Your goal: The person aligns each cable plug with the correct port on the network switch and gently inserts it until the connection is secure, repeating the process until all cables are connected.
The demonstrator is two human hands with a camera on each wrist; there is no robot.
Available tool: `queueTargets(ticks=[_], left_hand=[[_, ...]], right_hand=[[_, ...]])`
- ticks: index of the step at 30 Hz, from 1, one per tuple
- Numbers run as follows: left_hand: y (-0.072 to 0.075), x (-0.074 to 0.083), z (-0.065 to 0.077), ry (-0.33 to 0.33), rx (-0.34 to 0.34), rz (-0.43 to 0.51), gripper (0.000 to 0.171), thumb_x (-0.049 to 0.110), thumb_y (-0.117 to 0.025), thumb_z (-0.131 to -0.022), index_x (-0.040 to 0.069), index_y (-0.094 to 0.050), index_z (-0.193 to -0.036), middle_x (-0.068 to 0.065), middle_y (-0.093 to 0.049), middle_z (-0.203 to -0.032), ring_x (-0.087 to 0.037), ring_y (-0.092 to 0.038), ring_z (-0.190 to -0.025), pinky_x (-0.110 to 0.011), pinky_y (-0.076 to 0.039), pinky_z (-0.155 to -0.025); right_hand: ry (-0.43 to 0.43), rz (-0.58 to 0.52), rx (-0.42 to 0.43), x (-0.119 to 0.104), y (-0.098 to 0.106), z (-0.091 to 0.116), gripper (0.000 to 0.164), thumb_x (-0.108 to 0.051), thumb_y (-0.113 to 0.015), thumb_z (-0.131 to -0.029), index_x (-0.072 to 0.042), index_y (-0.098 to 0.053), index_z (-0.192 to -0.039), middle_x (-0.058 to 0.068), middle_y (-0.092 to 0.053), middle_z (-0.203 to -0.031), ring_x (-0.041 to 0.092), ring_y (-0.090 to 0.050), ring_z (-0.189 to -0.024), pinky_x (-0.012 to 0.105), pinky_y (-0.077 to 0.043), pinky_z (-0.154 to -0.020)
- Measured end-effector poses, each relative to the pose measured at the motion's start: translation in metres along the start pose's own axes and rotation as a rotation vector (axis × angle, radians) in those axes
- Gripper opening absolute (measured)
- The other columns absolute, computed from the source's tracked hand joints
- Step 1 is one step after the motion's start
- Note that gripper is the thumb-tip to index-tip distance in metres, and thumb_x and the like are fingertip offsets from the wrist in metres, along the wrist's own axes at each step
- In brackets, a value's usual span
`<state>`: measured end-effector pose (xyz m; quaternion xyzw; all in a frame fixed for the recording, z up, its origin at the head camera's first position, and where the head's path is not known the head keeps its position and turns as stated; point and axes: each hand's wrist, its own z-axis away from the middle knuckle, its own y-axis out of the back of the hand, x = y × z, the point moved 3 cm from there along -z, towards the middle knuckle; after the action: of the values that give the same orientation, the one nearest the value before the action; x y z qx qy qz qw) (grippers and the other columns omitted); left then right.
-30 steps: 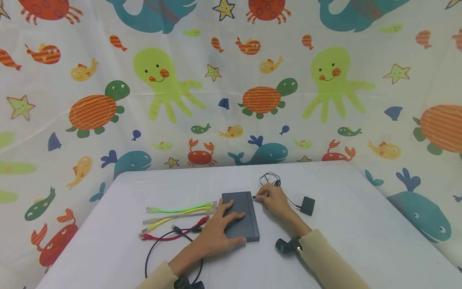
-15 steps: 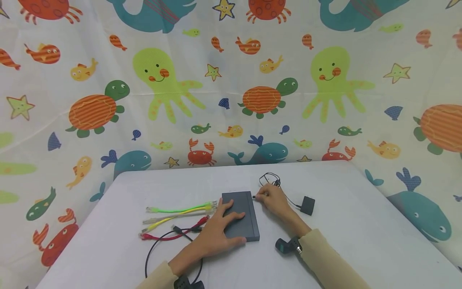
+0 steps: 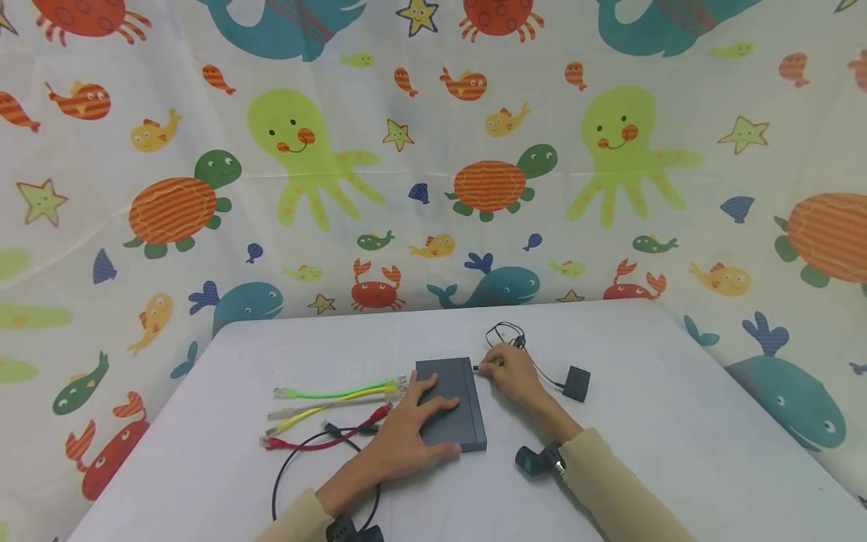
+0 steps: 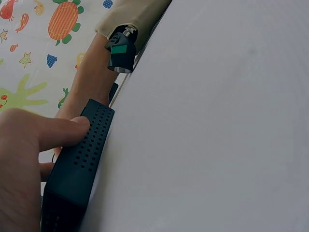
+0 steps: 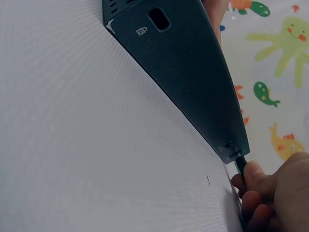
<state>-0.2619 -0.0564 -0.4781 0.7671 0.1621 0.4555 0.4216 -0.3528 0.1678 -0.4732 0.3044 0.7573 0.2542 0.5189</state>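
Observation:
A dark grey network switch (image 3: 452, 391) lies flat on the white table. My left hand (image 3: 406, 436) holds it, fingers spread over its top and thumb (image 4: 72, 129) against its vented side. At the far end of the switch's right side, my right hand (image 3: 511, 374) pinches a slim black power plug (image 5: 240, 164) between thumb and fingers. The plug's tip meets the socket near the corner in the right wrist view. Its thin black cord (image 3: 509, 329) is bundled behind the hand and runs to a square power adapter (image 3: 576, 384) on the right.
Left of the switch lie short network cables: a green one (image 3: 325, 396), a yellow one (image 3: 308, 416), a grey one (image 3: 291, 413) and a red one (image 3: 318, 447). A looped black cable (image 3: 276, 482) passes under my left forearm. A sea-animal print curtain (image 3: 406, 211) hangs behind the table.
Both hands and the switch keep their places, and the plug stays at the socket. Only a slight shift of the whole head view shows.

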Motion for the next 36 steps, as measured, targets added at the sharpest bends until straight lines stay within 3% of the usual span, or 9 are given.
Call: queueTargets(ticks=[4,11,21,28,36], left_hand=[[0.0017,0.0017,0.0004,-0.007,0.008,-0.002,0.065,0.069,-0.062,-0.077,0.043,-0.051,-0.135,-0.003,-0.022,-0.16,-0.04,0.001,-0.15,-0.07,-0.025,-0.107],[0.0042,0.0038,0.0004,-0.012,0.007,-0.004,0.064,0.067,-0.063,-0.078,0.042,-0.051,-0.136,-0.004,-0.023,-0.16,-0.04,0.0,-0.15,-0.071,-0.026,-0.105],[0.0032,0.0025,-0.0012,-0.025,0.012,-0.018,0.065,0.069,-0.062,-0.078,0.042,-0.05,-0.136,-0.005,-0.023,-0.16,-0.041,0.0,-0.149,-0.071,-0.027,-0.105],[0.002,0.002,-0.0018,-0.01,0.001,-0.019,0.065,0.07,-0.06,-0.078,0.044,-0.049,-0.136,-0.003,-0.021,-0.161,-0.04,0.0,-0.15,-0.072,-0.027,-0.104],[0.0011,-0.0001,-0.0001,-0.007,0.005,-0.018,0.065,0.07,-0.061,-0.078,0.044,-0.049,-0.136,-0.003,-0.021,-0.161,-0.041,0.0,-0.149,-0.072,-0.027,-0.104]], right_hand=[[-0.007,0.011,-0.007,-0.0014,0.0005,-0.0006,0.009,-0.023,-0.072,-0.084,-0.015,-0.073,-0.08,0.001,-0.07,-0.093,0.022,-0.063,-0.101,0.042,-0.047,-0.091],[-0.011,-0.014,-0.01,-0.002,0.0016,-0.0025,0.007,-0.02,-0.076,-0.079,-0.016,-0.07,-0.078,-0.001,-0.068,-0.092,0.015,-0.055,-0.084,0.031,-0.041,-0.076],[0.007,0.008,-0.008,-0.0001,0.0012,-0.0036,0.01,-0.025,-0.073,-0.083,-0.017,-0.072,-0.078,0.0,-0.069,-0.093,0.019,-0.062,-0.095,0.039,-0.046,-0.087],[0.0,-0.02,-0.016,0.0019,0.0016,-0.0033,0.006,-0.022,-0.075,-0.08,-0.018,-0.071,-0.078,-0.002,-0.069,-0.092,0.015,-0.055,-0.084,0.031,-0.041,-0.076],[-0.018,-0.068,-0.018,0.0017,0.0003,-0.0018,0.007,-0.018,-0.077,-0.078,-0.018,-0.071,-0.078,-0.001,-0.068,-0.092,0.015,-0.054,-0.085,0.029,-0.04,-0.076]])
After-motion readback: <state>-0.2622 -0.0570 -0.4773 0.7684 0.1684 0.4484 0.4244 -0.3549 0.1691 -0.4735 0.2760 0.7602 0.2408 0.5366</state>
